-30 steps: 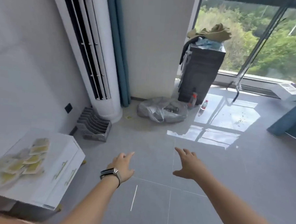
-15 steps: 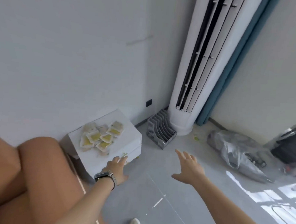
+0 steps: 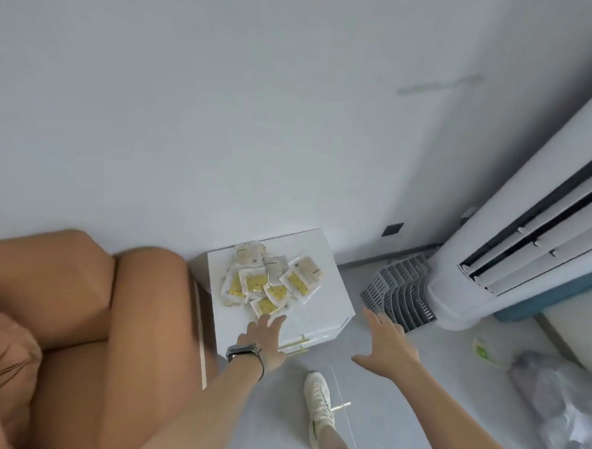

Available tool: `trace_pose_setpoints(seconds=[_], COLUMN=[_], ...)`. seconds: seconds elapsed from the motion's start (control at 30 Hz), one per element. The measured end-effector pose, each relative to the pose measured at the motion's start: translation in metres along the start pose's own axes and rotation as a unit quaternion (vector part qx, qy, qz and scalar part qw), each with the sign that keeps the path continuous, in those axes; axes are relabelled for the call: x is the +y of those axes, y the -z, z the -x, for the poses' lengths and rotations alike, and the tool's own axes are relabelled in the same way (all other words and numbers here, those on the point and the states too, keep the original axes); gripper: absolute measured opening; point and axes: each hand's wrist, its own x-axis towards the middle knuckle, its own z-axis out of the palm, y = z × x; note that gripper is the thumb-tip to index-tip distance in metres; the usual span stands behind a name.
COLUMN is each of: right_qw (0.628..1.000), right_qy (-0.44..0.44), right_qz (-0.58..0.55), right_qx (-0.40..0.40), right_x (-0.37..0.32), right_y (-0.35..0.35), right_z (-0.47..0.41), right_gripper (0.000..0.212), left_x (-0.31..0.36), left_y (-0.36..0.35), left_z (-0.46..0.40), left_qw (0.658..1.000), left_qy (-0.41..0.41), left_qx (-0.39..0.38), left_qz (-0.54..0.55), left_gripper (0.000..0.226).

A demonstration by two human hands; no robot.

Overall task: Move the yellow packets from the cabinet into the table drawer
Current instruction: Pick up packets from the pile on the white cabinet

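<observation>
Several yellow packets (image 3: 271,281) lie in a loose pile on top of a low white cabinet (image 3: 321,311) against the wall. My left hand (image 3: 264,336), with a dark watch on the wrist, stretches over the cabinet's front edge, fingers apart, fingertips just short of the nearest packet. My right hand (image 3: 386,342) hovers open over the floor to the right of the cabinet, holding nothing. The cabinet's drawer fronts with gold handles (image 3: 297,343) are partly hidden under my left hand.
A tan sofa (image 3: 76,333) stands against the cabinet's left side. A grey file rack (image 3: 400,295) and a tall white air conditioner (image 3: 527,236) stand to the right. My white shoe (image 3: 318,400) is on the grey floor; a plastic bag (image 3: 565,420) lies far right.
The view has swung left from the window side toward the cabinet. Both hands have come nearer to it, and my left hand now reaches over its top toward the packets.
</observation>
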Motion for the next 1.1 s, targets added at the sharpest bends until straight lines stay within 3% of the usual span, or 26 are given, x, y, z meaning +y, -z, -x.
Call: trace_pose_setpoints(seconds=[0.33, 0.77, 0.9, 1.1], right_qw=[0.993, 0.986, 0.986, 0.998], right_qy=[0.063, 0.069, 0.114, 0.042], right_qz=[0.064, 0.053, 0.069, -0.006], right_qx=[-0.072, -0.145, -0.103, -0.045], right_x=[-0.01, -0.046, -0.05, -0.059], right_y=[0.017, -0.078, -0.094, -0.108], right_z=[-0.169, -0.322, -0.366, -0.416], right_gripper=[0.089, 0.077, 0.062, 0.065], left_x=[-0.018, -0.056, -0.063, -0.065], left_y=[0.025, -0.004, -0.027, -0.05], left_z=[-0.11, -0.225, -0.241, -0.261], left_qw=[0.989, 0.982, 0.982, 0.973], left_qy=[0.074, 0.103, 0.098, 0.103], left_qx=[0.049, 0.092, 0.116, 0.115], left_qz=[0.115, 0.131, 0.115, 0.171], left_gripper=[0.069, 0.064, 0.062, 0.054])
